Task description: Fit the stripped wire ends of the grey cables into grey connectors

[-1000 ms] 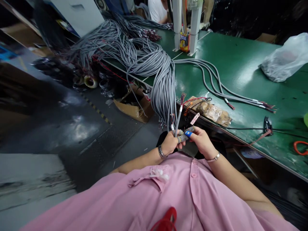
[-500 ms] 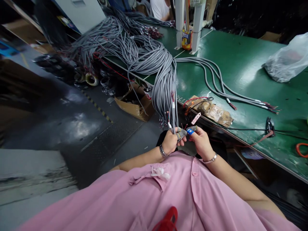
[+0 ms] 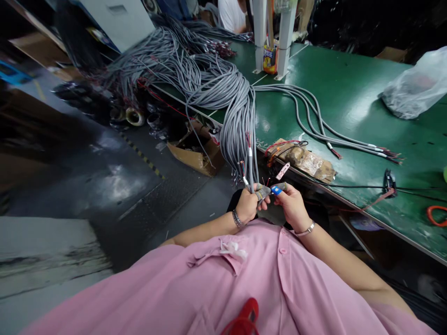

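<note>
My left hand (image 3: 248,204) is closed around grey cables (image 3: 250,172) whose ends carry white bands and thin coloured wires. Grey finger covers sit on its thumb and finger. Close beside it, my right hand (image 3: 290,204) is pinched, with blue tape on the thumb and a grey cover on the finger. Its fingertips meet the left hand's at the thin wires (image 3: 268,181) of a cable end; exactly what they grip is too small to make out. From the table edge a thick bundle of grey cables (image 3: 232,102) hangs down toward my hands.
Several grey cables (image 3: 316,111) lie across the green table (image 3: 349,88). A taped cardboard piece (image 3: 314,165) with wires sits at its edge. To the right are a plastic bag (image 3: 415,88) and orange-handled tool (image 3: 435,216). An open cardboard box (image 3: 195,156) stands below. A person (image 3: 232,16) is behind.
Both hands stay almost in the same place, fingertips together. The view has shifted very slightly; the cables have barely moved.
</note>
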The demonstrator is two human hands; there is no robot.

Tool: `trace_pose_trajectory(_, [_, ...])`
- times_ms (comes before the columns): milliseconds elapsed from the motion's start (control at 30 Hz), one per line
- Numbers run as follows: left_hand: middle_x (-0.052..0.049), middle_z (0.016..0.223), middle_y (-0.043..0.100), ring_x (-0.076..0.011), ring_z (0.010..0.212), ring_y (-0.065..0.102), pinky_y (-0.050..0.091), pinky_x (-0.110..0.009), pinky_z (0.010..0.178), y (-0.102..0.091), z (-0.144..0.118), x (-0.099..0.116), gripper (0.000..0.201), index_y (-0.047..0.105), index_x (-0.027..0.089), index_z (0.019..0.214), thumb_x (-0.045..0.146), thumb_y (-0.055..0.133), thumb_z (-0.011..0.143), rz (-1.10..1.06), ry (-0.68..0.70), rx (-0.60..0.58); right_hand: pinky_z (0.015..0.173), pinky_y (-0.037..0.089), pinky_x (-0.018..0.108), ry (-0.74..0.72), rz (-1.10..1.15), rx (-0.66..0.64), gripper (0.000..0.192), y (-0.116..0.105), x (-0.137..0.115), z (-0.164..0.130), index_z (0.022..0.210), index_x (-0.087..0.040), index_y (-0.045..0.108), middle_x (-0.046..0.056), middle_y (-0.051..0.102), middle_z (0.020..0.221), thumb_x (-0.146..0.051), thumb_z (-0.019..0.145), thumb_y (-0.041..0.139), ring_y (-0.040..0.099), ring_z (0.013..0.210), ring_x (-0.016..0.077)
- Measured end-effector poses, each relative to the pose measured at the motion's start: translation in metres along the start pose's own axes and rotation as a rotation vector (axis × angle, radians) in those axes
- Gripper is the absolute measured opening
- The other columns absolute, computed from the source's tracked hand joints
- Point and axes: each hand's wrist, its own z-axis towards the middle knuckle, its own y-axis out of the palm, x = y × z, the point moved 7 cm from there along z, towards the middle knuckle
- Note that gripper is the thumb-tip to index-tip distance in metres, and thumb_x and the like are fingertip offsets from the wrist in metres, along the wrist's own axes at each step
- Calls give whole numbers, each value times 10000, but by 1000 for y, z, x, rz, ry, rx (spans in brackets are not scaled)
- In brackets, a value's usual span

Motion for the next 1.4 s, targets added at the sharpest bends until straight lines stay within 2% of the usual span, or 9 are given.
trace_pose_trajectory(133, [-2, 549, 611, -71, 355, 499, 270, -181, 334, -2, 0, -2, 298, 550, 144, 681, 410, 679, 720, 0, -20, -5, 518, 395, 223, -47, -10, 26, 200, 0, -3, -2, 780, -189, 667, -25, 591, 672, -356, 704, 746, 469, 553, 81])
trace_pose_trajectory(300, [-8, 538, 608, -72, 361, 507, 276, -177, 341, 1, -1, -5, 278, 581, 132, 693, 396, 659, 735, 92, -29, -89, 510, 376, 220, -57, -2, 40, 157, 0, 0, -1, 773, -192, 668, -33, 571, 660, -319, 709, 735, 452, 547, 79])
trace_pose_trajectory(433, [5, 535, 600, -70, 357, 497, 269, -175, 340, -2, -1, -6, 285, 578, 138, 723, 406, 677, 721, 35, -25, -50, 498, 365, 220, -37, 28, 42, 155, -1, 4, 0, 758, -189, 658, -36, 559, 647, -313, 705, 734, 437, 533, 77])
trace_pose_trajectory(733, [14, 499, 580, -64, 319, 448, 257, -182, 319, -5, 2, -3, 269, 562, 139, 683, 374, 692, 704, -34, -42, -53, 516, 393, 220, 68, 172, -67, 202, 4, 10, 2, 756, -183, 644, -41, 528, 589, -364, 736, 730, 451, 524, 78])
trace_pose_trajectory(867, [2, 499, 583, -62, 316, 442, 244, -178, 317, -7, 4, -2, 283, 585, 128, 696, 386, 701, 698, -51, -93, -150, 536, 456, 237, 139, 338, -58, 354, -7, 13, 10, 805, -179, 669, 0, 603, 694, -531, 780, 643, 505, 554, 92])
trace_pose_trajectory(1000, [-10, 495, 584, -62, 303, 433, 231, -178, 305, -2, 6, 1, 283, 611, 114, 717, 377, 714, 689, -58, -167, -294, 522, 473, 230, 177, 356, -32, 412, -21, 11, 25, 832, -188, 668, 15, 639, 740, -592, 777, 616, 525, 549, 93])
trace_pose_trajectory(1133, [-22, 498, 592, -64, 298, 436, 236, -175, 300, 8, 13, 5, 281, 614, 111, 719, 366, 727, 684, -92, -196, -407, 504, 458, 226, 205, 330, -161, 437, -12, 1, 38, 846, -190, 660, 23, 654, 780, -617, 769, 609, 531, 557, 94])
trace_pose_trajectory(1233, [-28, 497, 590, -62, 293, 426, 235, -174, 296, 17, 20, 7, 286, 616, 105, 708, 364, 733, 676, -145, -193, -458, 476, 410, 218, 151, 272, -215, 391, -3, -7, 43, 817, -182, 655, 14, 636, 729, -569, 760, 650, 492, 526, 86])
trace_pose_trajectory(1400, [-33, 493, 592, -67, 296, 417, 222, -176, 287, 25, 28, 5, 283, 610, 106, 693, 348, 745, 634, -213, -234, -482, 430, 304, 214, -119, 94, 69, 371, -18, -17, 45, 732, -176, 637, -23, 559, 577, -545, 741, 677, 384, 456, 69])
